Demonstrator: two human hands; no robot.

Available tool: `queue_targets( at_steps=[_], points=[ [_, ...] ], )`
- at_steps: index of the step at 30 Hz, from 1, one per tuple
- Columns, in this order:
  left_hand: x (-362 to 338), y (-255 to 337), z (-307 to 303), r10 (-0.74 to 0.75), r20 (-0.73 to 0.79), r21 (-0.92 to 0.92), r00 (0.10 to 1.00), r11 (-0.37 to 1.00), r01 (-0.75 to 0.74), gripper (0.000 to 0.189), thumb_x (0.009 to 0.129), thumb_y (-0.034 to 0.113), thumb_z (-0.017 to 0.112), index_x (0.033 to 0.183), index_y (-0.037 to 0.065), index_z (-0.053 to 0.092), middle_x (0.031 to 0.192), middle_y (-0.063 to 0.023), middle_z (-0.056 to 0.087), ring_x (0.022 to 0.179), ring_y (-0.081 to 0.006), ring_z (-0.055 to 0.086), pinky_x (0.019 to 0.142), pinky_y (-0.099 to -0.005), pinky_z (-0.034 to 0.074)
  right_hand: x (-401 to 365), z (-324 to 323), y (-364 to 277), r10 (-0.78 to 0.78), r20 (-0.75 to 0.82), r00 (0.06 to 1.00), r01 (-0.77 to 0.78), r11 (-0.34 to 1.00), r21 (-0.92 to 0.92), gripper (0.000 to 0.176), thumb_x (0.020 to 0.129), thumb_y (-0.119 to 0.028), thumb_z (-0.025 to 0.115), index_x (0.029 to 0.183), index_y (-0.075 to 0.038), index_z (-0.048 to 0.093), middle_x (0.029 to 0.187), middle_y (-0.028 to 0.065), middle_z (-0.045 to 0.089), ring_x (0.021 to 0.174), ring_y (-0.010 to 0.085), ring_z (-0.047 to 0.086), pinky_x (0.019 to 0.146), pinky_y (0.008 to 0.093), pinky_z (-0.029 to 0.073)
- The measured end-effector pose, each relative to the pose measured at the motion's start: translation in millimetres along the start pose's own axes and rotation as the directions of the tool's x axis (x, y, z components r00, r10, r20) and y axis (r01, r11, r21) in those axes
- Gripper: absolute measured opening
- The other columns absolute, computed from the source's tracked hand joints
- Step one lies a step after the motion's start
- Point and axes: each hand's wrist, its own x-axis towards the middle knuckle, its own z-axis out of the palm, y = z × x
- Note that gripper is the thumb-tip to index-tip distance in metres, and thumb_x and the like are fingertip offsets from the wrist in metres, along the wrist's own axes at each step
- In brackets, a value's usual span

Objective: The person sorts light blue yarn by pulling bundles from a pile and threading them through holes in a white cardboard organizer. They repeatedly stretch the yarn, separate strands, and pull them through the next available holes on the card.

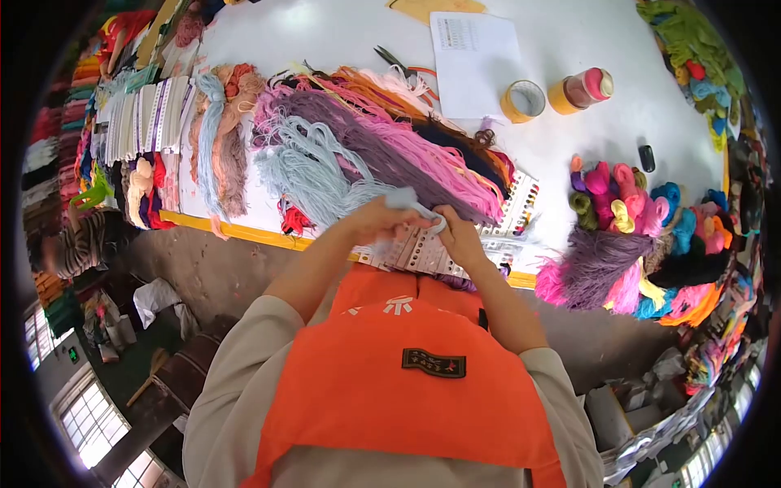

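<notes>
My left hand (376, 221) and my right hand (460, 237) meet at the table's near edge, both closed on light blue yarn (403, 198). A loop of it stands up between them, and motion blurs the left fingers. From there the pale strands spread left into a loose light blue bundle (305, 159). Behind it lie a dark purple hank (358, 142) and a pink hank (415, 150). Just beneath my hands are cards with punched holes (425, 250), partly hidden by them.
Scissors (394, 58) and a printed sheet (472, 73) lie toward the back, near a tape roll (522, 101) and a thread cone (587, 87). Colourful hanks (618, 211) crowd the right edge. At left stand stacked cards (146, 118); a person in a striped sleeve (85, 244) is beyond.
</notes>
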Motion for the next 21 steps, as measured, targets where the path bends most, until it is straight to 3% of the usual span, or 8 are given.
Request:
queue_targets(
  at_steps=[5,7,11,13,15,16,18,21],
  points=[
    [-85.8,32.4,-72.2,0.349,0.042,-0.221,0.936,0.917,-0.332,0.024,0.094,0.022,0.059,0.111,0.006,0.056,0.087,-0.0035,0.065,0.048,-0.0011,0.038,0.041,-0.0165,0.029,-1.0,-0.2,-5.3,0.078,0.031,0.996,-0.078,0.997,0.026,0.042,0.097,-0.049,0.045,0.119,-0.014,0.050,0.083,0.0188,0.067,0.081,0.0412,0.065,0.070,0.0476,0.049],
    [-101.6,55.8,-84.3,0.435,-0.257,-0.643,0.863,0.590,-0.489,0.019,0.098,0.022,0.053,0.106,0.007,0.062,0.069,0.0061,0.045,0.046,0.0001,0.032,0.042,-0.0165,0.027,-0.6,0.1,-4.7,0.072,0.032,0.997,-0.073,0.997,0.019,0.044,0.096,-0.051,0.044,0.119,-0.014,0.050,0.082,0.0182,0.068,0.081,0.0409,0.065,0.070,0.0474,0.049],
    [-97.2,60.2,-90.0,0.440,-0.771,0.152,0.460,0.829,-0.539,0.032,0.096,0.029,0.057,0.116,0.005,0.064,0.061,0.0051,0.059,0.046,-0.0019,0.025,0.042,-0.0196,0.022,-4.4,6.1,-3.7,0.055,0.014,0.998,-0.055,0.998,0.005,0.042,0.096,-0.046,0.048,0.119,-0.011,0.049,0.076,0.0164,0.065,0.075,0.0383,0.065,0.067,0.0448,0.049],
    [-66.2,26.2,-52.2,0.623,-0.544,0.568,0.563,0.767,-0.299,0.023,0.089,0.030,0.066,0.101,0.013,0.074,0.072,0.0022,0.067,0.046,-0.0032,0.037,0.042,-0.0227,0.029,-6.6,8.2,-4.8,0.027,-0.019,0.999,-0.028,1.000,-0.006,0.042,0.096,-0.045,0.048,0.119,-0.010,0.048,0.073,0.0156,0.063,0.071,0.0370,0.065,0.064,0.0430,0.048],
    [-32.6,7.0,3.1,0.433,-0.479,0.560,0.763,0.821,-0.114,0.021,0.090,0.029,0.064,0.099,0.013,0.073,0.076,0.0021,0.066,0.056,-0.0080,0.054,0.050,-0.0278,0.043,-6.4,0.9,-18.8,0.066,0.011,0.998,-0.065,0.995,-0.070,0.037,0.094,-0.038,0.053,0.117,-0.009,0.047,0.073,0.0163,0.062,0.071,0.0384,0.063,0.062,0.0445,0.046],
    [-18.5,-3.7,20.1,0.562,-0.294,0.676,0.774,0.694,-0.248,0.016,0.086,0.022,0.067,0.094,0.009,0.072,0.076,-0.0071,0.068,0.065,-0.0235,0.064,0.057,-0.0387,0.048,-5.6,1.3,-18.7,0.072,0.006,0.997,-0.072,0.994,-0.077,0.037,0.094,-0.038,0.053,0.117,-0.009,0.047,0.073,0.0163,0.062,0.071,0.0384,0.063,0.062,0.0445,0.046],
    [17.4,-30.7,12.4,0.684,0.152,0.980,0.713,-0.014,-0.196,0.015,0.081,0.018,0.069,0.088,0.005,0.068,0.077,-0.0169,0.065,0.077,-0.0386,0.064,0.065,-0.0457,0.049,-7.3,2.4,-18.0,0.029,-0.037,0.999,-0.031,0.997,-0.069,0.036,0.093,-0.034,0.056,0.115,-0.008,0.047,0.072,0.0163,0.061,0.070,0.0387,0.062,0.061,0.0449,0.046],
    [30.9,-32.1,17.0,0.607,0.054,0.972,0.793,0.151,-0.182,0.019,0.077,0.020,0.070,0.087,0.004,0.066,0.082,-0.0209,0.063,0.080,-0.0419,0.061,0.069,-0.0450,0.049,-4.5,6.7,-16.0,-0.024,-0.091,0.996,0.010,0.987,-0.160,0.026,0.091,-0.026,0.053,0.111,-0.009,0.048,0.074,0.0176,0.064,0.071,0.0397,0.064,0.062,0.0494,0.047]
  ],
)
